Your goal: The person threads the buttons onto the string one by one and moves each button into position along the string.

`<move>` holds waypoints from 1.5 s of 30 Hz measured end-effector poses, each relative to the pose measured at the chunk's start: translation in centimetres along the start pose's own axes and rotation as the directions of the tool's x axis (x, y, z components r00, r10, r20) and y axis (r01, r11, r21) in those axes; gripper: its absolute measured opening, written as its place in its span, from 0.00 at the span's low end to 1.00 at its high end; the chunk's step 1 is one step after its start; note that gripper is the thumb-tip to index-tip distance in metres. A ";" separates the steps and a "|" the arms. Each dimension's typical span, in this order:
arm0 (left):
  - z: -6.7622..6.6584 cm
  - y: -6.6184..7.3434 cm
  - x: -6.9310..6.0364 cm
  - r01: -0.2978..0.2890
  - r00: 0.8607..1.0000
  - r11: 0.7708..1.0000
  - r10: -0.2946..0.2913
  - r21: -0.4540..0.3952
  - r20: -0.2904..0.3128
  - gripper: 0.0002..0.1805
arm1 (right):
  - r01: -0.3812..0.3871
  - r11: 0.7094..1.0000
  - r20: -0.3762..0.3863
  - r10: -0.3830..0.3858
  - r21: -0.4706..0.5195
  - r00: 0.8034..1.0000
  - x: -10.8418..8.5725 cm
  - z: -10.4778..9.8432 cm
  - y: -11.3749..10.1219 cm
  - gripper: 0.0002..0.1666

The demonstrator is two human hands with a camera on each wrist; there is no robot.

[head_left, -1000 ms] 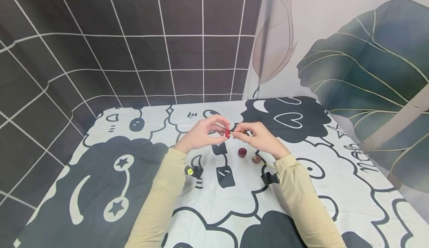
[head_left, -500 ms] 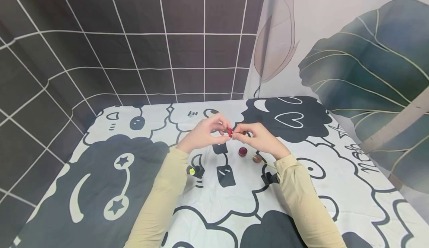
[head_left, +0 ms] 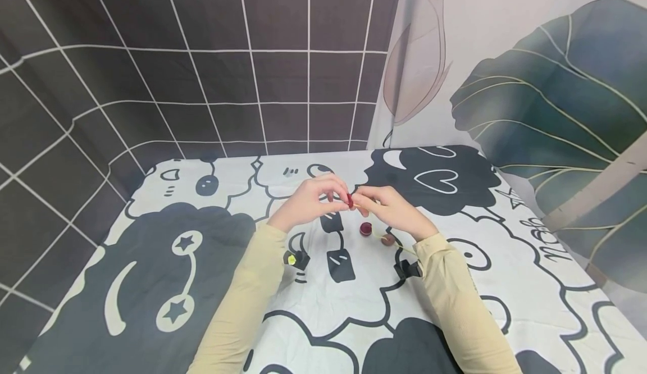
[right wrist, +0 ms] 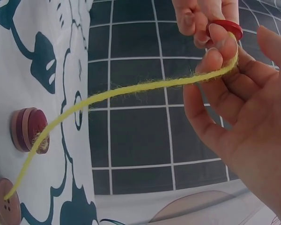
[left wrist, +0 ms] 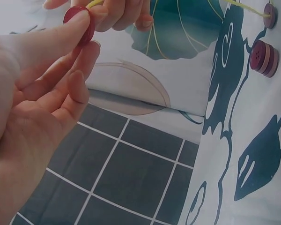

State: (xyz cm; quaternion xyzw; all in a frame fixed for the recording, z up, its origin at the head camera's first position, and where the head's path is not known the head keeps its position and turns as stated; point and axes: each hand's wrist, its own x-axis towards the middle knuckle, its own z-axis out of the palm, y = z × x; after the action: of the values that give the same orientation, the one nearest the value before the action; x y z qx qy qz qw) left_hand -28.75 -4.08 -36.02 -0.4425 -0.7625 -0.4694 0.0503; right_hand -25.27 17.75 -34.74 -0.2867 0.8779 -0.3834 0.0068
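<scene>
My left hand [head_left: 313, 200] pinches a red button [left wrist: 86, 30] between thumb and fingers, holding it above the cloth. Yellow yarn [right wrist: 150, 86] comes off that button, lies across the bent fingers of my right hand [right wrist: 239, 93] and runs down to a brown button [right wrist: 6, 199] on the cloth. In the right wrist view the right thumb stands apart from its fingers, whose tips are at the red button. A short stack of dark red and brown buttons [head_left: 366, 229] sits beside the brown button, below the hands.
A white and dark cartoon-print cloth [head_left: 323, 301] covers the surface. Behind it hang a dark grid-patterned curtain [head_left: 202, 71] and a leaf-patterned one [head_left: 546, 93]. A small dark item with a yellow spot [head_left: 292, 259] shows by the left cuff.
The left hand with the red button has moved slightly right. The right fingers, earlier pinched close at the button, now look more spread, and yarn shows between the stack and the brown button.
</scene>
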 end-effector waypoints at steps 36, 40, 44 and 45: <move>-1.0 0.5 -0.6 0.036 0.996 0.995 -0.043 0.088 0.078 0.02 | -0.024 0.989 -0.042 0.018 -0.143 0.999 -0.6 -1.0 0.9 0.07; -1.1 0.6 -0.6 0.034 0.995 0.997 -0.040 0.070 0.087 0.03 | -0.045 0.989 -0.026 0.041 -0.144 0.999 -0.6 -1.1 1.2 0.07; -1.1 0.7 -0.5 0.023 0.995 0.999 -0.027 0.044 0.094 0.02 | -0.040 0.987 0.014 0.043 -0.157 0.999 -0.7 -1.4 1.6 0.06; -1.1 0.7 -0.5 0.020 0.995 0.999 -0.023 0.041 0.094 0.02 | -0.038 0.986 0.029 0.043 -0.163 0.999 -0.7 -1.5 1.7 0.06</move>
State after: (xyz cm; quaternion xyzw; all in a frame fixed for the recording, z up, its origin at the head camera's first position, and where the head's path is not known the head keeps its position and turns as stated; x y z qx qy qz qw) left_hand -28.28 -5.14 -35.14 -0.4549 -0.7780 -0.4330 0.0179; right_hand -25.86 20.01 -34.96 -0.2745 0.9116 -0.3058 0.0055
